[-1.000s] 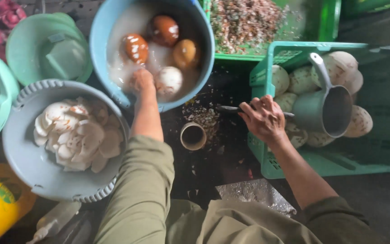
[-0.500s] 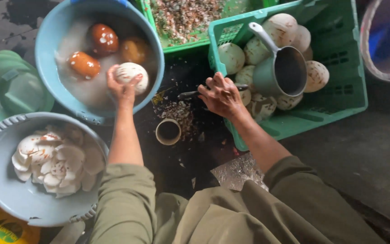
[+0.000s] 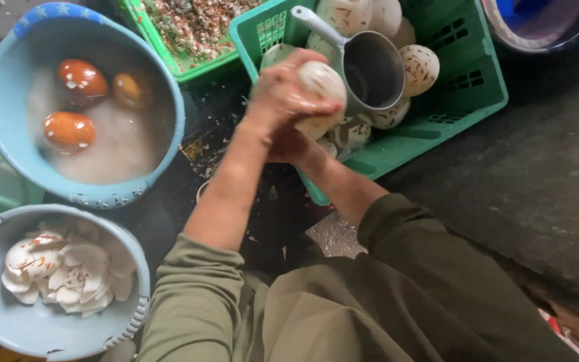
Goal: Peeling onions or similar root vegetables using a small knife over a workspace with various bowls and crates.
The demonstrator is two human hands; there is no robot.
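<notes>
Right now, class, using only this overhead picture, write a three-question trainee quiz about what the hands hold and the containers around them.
1. True or false: both hands grip one pale round fruit.
2. What metal item lies in the green crate?
A. ladle-style scoop
B. knife
C. plate
3. How many brown round fruits float in the blue tub?

Key
1. True: the left hand wraps over it, the right hand is below.
2. A, the scoop.
3. Three.

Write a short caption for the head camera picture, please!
Both hands, left hand on top, grip a pale round coconut over a green crate of peeled coconuts.
</notes>
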